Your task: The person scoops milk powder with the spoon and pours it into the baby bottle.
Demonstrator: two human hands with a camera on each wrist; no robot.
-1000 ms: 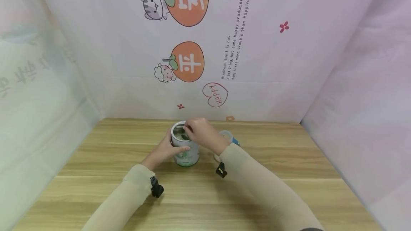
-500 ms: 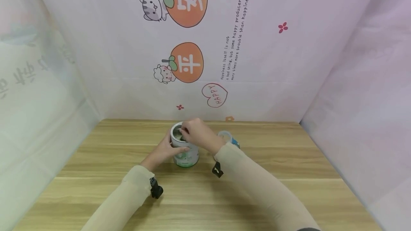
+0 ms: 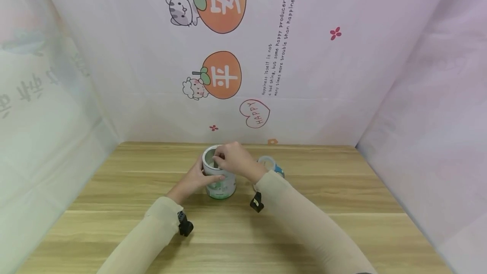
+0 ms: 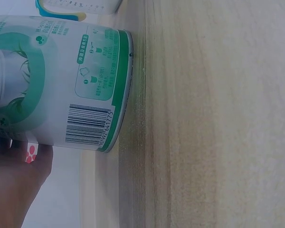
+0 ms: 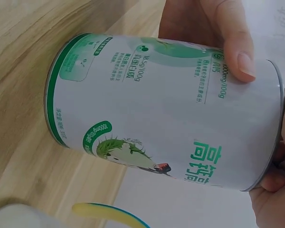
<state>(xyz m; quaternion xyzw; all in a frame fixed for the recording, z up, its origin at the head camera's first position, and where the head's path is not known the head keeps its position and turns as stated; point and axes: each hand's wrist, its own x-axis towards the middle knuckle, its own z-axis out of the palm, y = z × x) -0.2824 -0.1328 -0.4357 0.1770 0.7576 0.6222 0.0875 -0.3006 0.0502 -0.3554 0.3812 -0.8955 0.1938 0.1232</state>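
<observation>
A white and green milk powder can (image 3: pixel 221 187) stands open on the table, its lining silvery inside. My left hand (image 3: pixel 198 177) grips the can's left side, thumb (image 5: pixel 240 52) across the front. At the mouth, my right hand (image 3: pixel 236 160) bends over the rim with curled fingers dipping inside. Those fingers pinch a small utensil, mostly hidden by the hand and can wall; I cannot tell its kind. Close behind the right wrist stands a clear cup (image 3: pixel 267 162) with a blue handle (image 3: pixel 280 170); the forearm covers its lower part.
The wooden table (image 3: pixel 228 240) ends at a printed white cloth backdrop (image 3: pixel 304 113), with cloth walls on both sides. Pale specks (image 4: pixel 141 102) lie on the wood near the can's base. Each wrist carries a small black camera.
My right hand has shifted slightly left over the can's mouth, its fingers turning within. The left hand and the can have stayed in place.
</observation>
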